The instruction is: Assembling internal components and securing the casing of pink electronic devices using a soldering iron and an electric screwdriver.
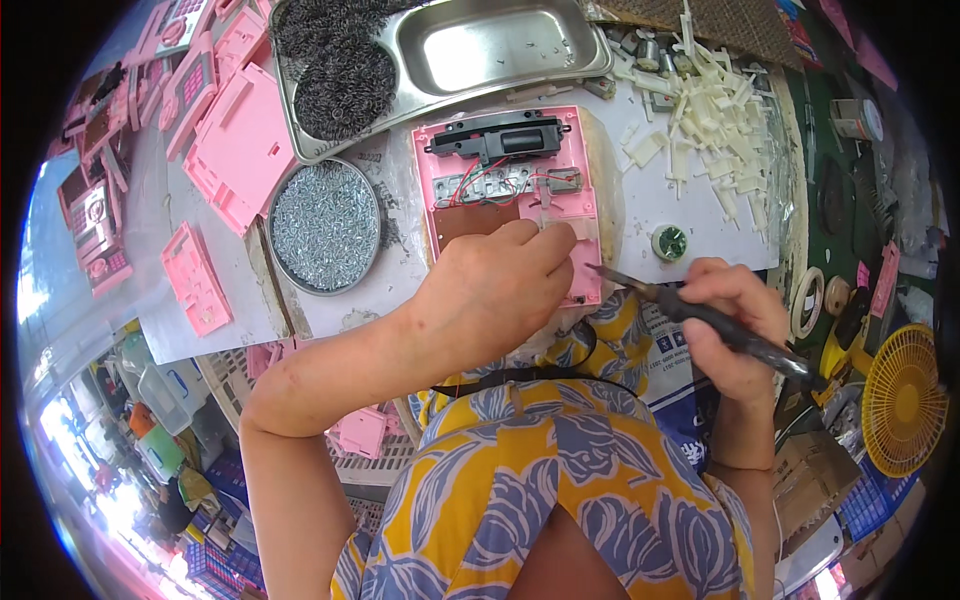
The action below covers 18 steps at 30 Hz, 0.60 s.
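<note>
A pink plastic casing (pixel 585 150) lies open before me. Inside it are a black plastic mechanism (pixel 510 142), a metal plate with a small motor (pixel 490 185), thin red wires (pixel 465 188) and a brown circuit board (pixel 470 222). My left hand (pixel 500 280) rests over the casing's lower part, fingertips pinched together beside small whitish parts; what they hold is hidden. In my right hand (pixel 735 310) is a black-handled soldering iron (pixel 740 335), its slim tip slanting toward the casing's right edge, close to my left fingers. Right of the casing stands a small round green-filled container (pixel 669 242).
A round dish of small screws (pixel 325 225) sits at left. Behind are a metal tray (pixel 500 50) with dark springs (pixel 340 80) and a pile of white plastic parts (pixel 715 120). Pink casings (pixel 240 150) crowd the left; a yellow fan (pixel 905 400) stands at right.
</note>
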Each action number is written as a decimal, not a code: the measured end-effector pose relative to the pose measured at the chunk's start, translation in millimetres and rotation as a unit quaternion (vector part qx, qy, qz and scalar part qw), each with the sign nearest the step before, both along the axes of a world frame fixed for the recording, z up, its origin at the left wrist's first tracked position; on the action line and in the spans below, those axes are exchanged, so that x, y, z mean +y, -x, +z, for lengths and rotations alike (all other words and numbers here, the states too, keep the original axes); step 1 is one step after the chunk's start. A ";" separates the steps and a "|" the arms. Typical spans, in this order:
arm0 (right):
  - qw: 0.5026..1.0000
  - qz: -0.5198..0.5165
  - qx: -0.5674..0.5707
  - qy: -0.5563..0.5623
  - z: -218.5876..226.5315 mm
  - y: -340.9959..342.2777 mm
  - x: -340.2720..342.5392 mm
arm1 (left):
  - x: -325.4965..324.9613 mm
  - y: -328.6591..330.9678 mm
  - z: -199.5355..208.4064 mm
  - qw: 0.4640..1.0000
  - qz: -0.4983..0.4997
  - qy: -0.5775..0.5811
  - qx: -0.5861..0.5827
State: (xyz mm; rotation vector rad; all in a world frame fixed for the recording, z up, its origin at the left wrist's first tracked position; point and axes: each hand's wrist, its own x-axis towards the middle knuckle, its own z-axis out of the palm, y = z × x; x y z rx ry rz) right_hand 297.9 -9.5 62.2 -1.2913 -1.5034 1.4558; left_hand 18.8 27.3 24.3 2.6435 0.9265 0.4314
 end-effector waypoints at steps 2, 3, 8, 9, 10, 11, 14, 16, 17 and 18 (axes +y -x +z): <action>0.994 -0.053 -0.009 -0.100 -7.8 -25.7 -9.6 | 0.8 0.4 3.5 1.000 -0.001 0.019 0.022; 0.985 -0.080 -0.017 -0.151 -7.7 -42.6 -14.6 | 1.7 -0.2 5.5 0.999 -0.003 0.027 0.030; 0.903 -0.384 -0.072 -0.176 24.7 -140.4 -61.8 | 6.6 -0.3 9.3 0.998 -0.023 0.054 0.030; 0.871 -0.433 -0.101 -0.210 26.6 -161.7 -71.4 | 6.7 -0.6 6.9 0.999 -0.023 0.043 0.019; 0.856 -0.451 -0.108 -0.230 25.5 -181.0 -76.8 | 2.5 1.1 4.4 0.999 -0.012 0.029 0.017; 0.801 -0.525 -0.122 -0.261 30.2 -187.4 -83.5 | 3.3 -1.7 3.4 1.000 -0.013 0.018 0.003; 0.751 -0.584 -0.165 -0.260 43.5 -200.1 -107.7 | 5.5 -9.1 9.0 1.000 -0.009 0.014 0.000; 0.731 -0.596 -0.209 -0.258 38.1 -208.0 -112.0 | 4.9 -9.1 11.8 1.000 -0.006 0.016 0.012; 0.724 -0.599 -0.228 -0.256 33.5 -212.2 -111.2 | 4.2 -7.9 11.8 1.000 -0.005 0.017 0.016; 0.720 -0.595 -0.237 -0.268 29.9 -216.4 -109.3 | 3.6 -8.4 11.9 1.000 -0.003 0.018 0.019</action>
